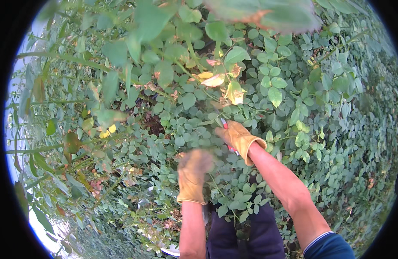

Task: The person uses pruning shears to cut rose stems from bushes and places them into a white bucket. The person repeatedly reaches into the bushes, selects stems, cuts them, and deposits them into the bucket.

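My right hand (233, 138), in a tan leather work glove, is closed on red-handled pruning shears (225, 124) among the rose leaves at the centre. Just past the shears, a stem bears pale yellow, browned leaves (235, 93). My gloved left hand (192, 172) is lower and to the left, over the foliage; its fingers are smeared by motion, so I cannot see what, if anything, they hold. A leafy sprig (242, 196) stands between my forearms, in front of my legs.
Dense rose bushes (328, 129) surround me, with long stems (47, 151) on the left and a large blurred leaf (277, 15) close overhead. My dark-trousered legs (264, 228) are among the plants. A white object (171, 249) shows partly beside my left forearm.
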Demonstrator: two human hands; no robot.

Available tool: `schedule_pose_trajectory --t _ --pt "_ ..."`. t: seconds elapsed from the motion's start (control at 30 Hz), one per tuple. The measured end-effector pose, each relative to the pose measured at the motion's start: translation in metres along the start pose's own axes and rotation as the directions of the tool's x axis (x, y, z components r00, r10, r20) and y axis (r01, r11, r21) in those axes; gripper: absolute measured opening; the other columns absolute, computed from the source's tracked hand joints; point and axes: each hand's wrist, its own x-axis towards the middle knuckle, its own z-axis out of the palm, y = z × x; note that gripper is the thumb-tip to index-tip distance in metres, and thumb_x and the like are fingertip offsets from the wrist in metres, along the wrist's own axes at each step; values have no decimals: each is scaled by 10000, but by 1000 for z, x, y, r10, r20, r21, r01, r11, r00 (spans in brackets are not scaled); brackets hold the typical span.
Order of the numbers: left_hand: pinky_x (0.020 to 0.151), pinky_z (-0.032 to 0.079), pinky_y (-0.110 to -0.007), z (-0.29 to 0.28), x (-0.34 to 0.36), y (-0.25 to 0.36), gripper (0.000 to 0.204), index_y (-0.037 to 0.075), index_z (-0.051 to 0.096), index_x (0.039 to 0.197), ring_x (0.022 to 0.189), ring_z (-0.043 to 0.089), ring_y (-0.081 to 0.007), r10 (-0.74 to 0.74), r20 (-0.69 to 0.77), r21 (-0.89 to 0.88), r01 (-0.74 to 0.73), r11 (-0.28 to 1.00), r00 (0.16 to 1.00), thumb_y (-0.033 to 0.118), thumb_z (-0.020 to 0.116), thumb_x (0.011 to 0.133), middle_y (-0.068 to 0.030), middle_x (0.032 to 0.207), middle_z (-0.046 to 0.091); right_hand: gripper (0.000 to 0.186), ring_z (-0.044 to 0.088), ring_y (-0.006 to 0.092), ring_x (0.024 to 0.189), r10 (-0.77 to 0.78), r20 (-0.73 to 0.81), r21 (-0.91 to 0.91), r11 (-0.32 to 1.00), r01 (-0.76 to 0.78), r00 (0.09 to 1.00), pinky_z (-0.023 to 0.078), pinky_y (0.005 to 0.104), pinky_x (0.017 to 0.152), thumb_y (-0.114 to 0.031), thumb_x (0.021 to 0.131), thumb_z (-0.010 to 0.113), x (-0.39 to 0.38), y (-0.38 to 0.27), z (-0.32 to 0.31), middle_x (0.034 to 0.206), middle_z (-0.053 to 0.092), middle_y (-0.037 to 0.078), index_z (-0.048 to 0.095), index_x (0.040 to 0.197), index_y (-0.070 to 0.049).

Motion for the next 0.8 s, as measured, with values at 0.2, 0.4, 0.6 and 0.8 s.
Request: schedule_pose_trajectory --t 0.2,0.4,0.6,0.8 --pt "819 666 -320 79 -2 150 683 -16 641 1516 1024 819 -253 568 112 152 -579 801 815 483 779 1071 -206 1414 738 440 683 308 898 -5 272 265 962 -70 962 535 459 840 -416 1001 658 -16 -2 0 998 764 169 758 1112 -2" --pt "775 612 -298 132 24 218 736 -1 513 1589 1055 800 -263 449 418 18 -501 865 790 567 620 1132 -193 1585 639 423 708 292 936 -19 227 245 969 -38 974 544 448 869 -408 994 682 -44 7 3 1005 773 170 737 1174 -28" --pt "861 646 -369 126 21 187 746 -67 619 1445 1035 808 -309 330 429 250 -462 851 841 589 673 1094 -191 1282 776 474 699 269 942 -63 217 152 988 30 974 546 421 874 -467 1007 711 -67 20 -2 1050 766 138 715 1207 -37" --pt "960 642 -428 90 8 98 733 -79 678 1365 1072 807 -322 171 349 298 -282 912 921 594 735 1079 -246 1265 801 468 664 239 870 -79 169 284 958 28 982 539 410 838 -490 999 697 -95 22 -26 951 737 101 714 1162 -52"
